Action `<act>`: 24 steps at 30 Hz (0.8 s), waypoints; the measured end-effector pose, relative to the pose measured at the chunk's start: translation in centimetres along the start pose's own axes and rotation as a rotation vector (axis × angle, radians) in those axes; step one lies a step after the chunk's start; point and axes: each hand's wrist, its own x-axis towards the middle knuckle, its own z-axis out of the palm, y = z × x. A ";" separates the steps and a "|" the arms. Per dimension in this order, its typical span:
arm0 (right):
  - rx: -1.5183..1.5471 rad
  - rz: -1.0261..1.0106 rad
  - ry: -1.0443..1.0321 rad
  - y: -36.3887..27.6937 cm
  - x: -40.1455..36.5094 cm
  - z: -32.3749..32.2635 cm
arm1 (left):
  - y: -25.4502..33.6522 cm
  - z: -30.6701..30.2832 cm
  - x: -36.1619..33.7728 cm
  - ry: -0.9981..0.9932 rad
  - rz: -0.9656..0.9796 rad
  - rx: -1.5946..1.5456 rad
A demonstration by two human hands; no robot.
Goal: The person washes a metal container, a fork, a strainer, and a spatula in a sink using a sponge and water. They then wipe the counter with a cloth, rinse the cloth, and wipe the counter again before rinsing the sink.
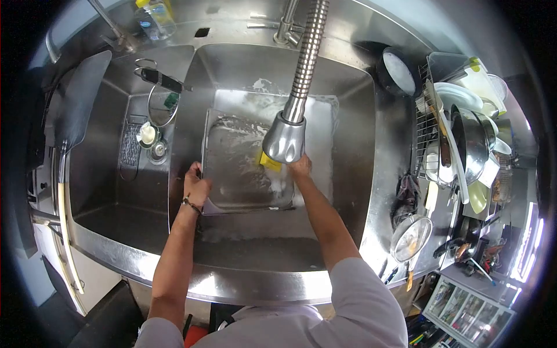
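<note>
A rectangular metal baking tray (pixel 235 159), wet and streaked with suds, lies in the right-hand sink basin. My left hand (pixel 198 187) is closed on the tray's left edge, with a dark bracelet at the wrist. Over the tray's right part, my right hand (pixel 300 167) presses a yellow sponge (pixel 270 162) to its surface. The spray head (pixel 285 137) hangs in front and hides part of the sponge and some of my right fingers. Foamy water (pixel 316 116) spreads around the tray's far and right sides.
A flexible faucet hose (pixel 311 46) comes down over the basin. The left basin (pixel 104 203) holds a grater (pixel 131 145) and a round strainer (pixel 163 107). A long-handled peel (pixel 87 95) leans at far left. On the right stand a loaded dish rack (pixel 426 124) and a sieve (pixel 411 238).
</note>
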 end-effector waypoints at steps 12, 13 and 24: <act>0.123 -0.002 0.232 2.8 3.3 1.1 | 1.6 0.6 -0.9 -0.112 0.136 0.000; 0.117 -0.069 0.299 3.1 3.1 1.3 | 1.9 0.6 -1.0 -0.115 0.135 -0.001; 0.366 -0.218 0.340 -0.1 1.9 -6.6 | 2.0 -0.5 -0.5 0.003 0.124 -0.077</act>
